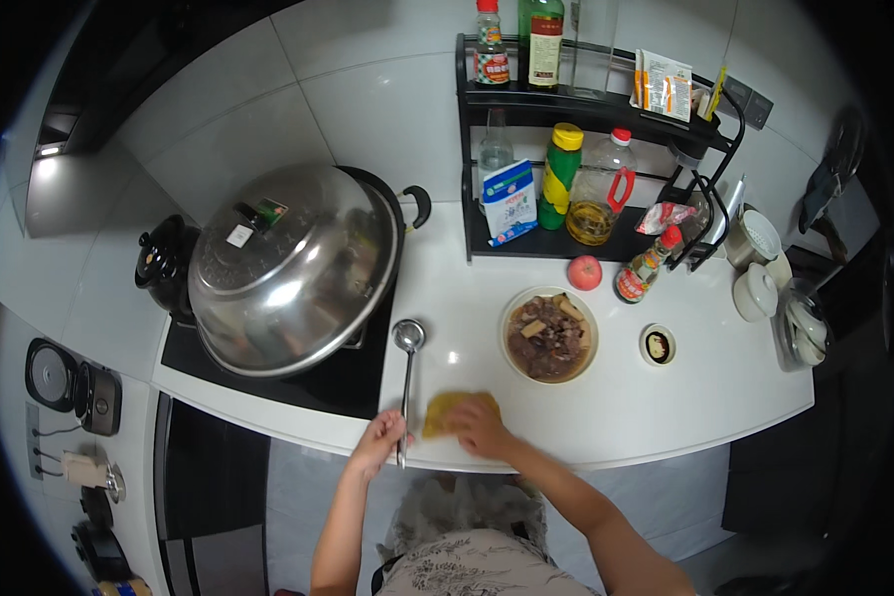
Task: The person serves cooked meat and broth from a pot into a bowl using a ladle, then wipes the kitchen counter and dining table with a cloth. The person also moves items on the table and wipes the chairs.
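My left hand [378, 441] grips the lower handle of a metal ladle [407, 376] at the counter's front edge. The ladle's round bowl points away from me, beside the black cooktop. My right hand [480, 426], slightly blurred, is on a yellow cloth [441, 414] lying on the white counter [566, 425]. Part of the cloth is hidden under my fingers. Beyond it stands a white bowl [503, 337] of stewed meat pieces in brown broth. To its right is a small dish [657, 345] with dark sauce.
A large wok under a domed steel lid [298, 276] covers much of the black cooktop [369, 398]. At the back, a black rack [484, 242] holds bottles and packets. Before it are an apple [585, 273] and a sauce bottle [644, 268]. White lidded pots [755, 292] stand at right.
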Demonstrator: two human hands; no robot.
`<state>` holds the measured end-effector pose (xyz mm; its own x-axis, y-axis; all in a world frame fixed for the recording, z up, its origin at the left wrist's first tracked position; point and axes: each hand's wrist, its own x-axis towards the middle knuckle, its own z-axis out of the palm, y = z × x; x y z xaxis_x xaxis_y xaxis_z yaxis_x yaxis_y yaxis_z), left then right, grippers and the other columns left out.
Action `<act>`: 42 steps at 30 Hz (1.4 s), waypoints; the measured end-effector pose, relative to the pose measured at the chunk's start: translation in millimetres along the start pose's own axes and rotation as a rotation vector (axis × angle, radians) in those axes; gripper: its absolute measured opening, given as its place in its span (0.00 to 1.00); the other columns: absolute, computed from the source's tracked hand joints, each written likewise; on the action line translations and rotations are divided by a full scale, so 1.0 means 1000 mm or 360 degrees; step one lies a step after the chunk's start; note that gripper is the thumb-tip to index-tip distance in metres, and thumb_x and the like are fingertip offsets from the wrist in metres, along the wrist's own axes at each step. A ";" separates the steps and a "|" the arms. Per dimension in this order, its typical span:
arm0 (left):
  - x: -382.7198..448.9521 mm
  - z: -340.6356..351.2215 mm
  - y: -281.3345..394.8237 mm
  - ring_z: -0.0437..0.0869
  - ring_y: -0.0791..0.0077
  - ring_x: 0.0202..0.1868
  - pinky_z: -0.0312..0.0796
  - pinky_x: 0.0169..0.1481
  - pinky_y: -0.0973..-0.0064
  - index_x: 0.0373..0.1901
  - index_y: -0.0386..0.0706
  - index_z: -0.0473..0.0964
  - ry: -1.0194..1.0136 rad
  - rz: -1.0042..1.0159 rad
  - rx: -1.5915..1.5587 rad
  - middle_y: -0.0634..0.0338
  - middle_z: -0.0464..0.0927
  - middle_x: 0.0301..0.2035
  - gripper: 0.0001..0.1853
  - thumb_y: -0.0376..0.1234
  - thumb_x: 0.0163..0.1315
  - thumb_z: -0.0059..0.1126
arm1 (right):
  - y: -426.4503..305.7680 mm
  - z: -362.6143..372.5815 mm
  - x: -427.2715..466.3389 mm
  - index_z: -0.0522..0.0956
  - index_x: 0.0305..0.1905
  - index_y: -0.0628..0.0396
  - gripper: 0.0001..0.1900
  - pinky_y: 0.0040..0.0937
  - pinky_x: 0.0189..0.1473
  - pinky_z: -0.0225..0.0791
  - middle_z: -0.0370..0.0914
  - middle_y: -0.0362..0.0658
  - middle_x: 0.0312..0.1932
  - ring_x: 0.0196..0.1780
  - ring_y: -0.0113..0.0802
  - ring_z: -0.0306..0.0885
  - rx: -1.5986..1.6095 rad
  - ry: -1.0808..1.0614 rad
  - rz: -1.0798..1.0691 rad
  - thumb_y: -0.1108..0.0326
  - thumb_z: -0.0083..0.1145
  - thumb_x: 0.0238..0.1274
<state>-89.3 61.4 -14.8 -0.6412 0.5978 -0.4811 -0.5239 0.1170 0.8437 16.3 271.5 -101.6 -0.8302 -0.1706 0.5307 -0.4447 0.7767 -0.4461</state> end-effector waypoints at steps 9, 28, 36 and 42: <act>0.066 0.035 -0.059 0.75 0.82 0.26 0.70 0.31 0.84 0.38 0.39 0.70 0.0378 0.0155 0.0074 0.67 0.72 0.25 0.08 0.34 0.63 0.54 | 0.034 -0.260 -0.233 0.76 0.47 0.57 0.20 0.47 0.56 0.57 0.72 0.53 0.48 0.53 0.53 0.67 -0.1018 0.0689 0.1200 0.78 0.48 0.43; -0.243 0.107 -0.217 0.73 0.68 0.53 0.67 0.56 0.72 0.54 0.41 0.69 0.1456 0.0217 0.0084 0.56 0.72 0.48 0.23 0.44 0.61 0.54 | -0.135 0.014 -0.047 0.76 0.49 0.45 0.23 0.47 0.55 0.57 0.68 0.46 0.54 0.54 0.50 0.64 0.0188 -0.0685 0.0017 0.72 0.56 0.41; -0.506 0.235 -0.366 0.76 0.73 0.46 0.70 0.51 0.73 0.51 0.40 0.69 0.2547 0.0783 -0.1997 0.60 0.75 0.43 0.19 0.42 0.65 0.50 | -0.495 0.029 -0.248 0.72 0.56 0.46 0.25 0.41 0.56 0.60 0.68 0.48 0.56 0.56 0.47 0.64 0.1563 -0.1743 -0.1200 0.69 0.55 0.48; -0.657 0.341 -0.501 0.79 0.74 0.38 0.72 0.45 0.76 0.44 0.38 0.72 0.3150 0.1397 -0.2376 0.60 0.77 0.37 0.16 0.37 0.58 0.60 | -0.676 0.000 -0.384 0.64 0.63 0.43 0.31 0.40 0.59 0.59 0.63 0.52 0.58 0.59 0.48 0.63 0.1984 -0.2390 -0.2228 0.68 0.57 0.51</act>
<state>785.0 -119.7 -40.5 0.1004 -0.8087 -0.5796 0.6266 -0.4011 0.6682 636.1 -188.2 -4.0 0.6852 -0.6338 0.3588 -0.1622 -0.6131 -0.7732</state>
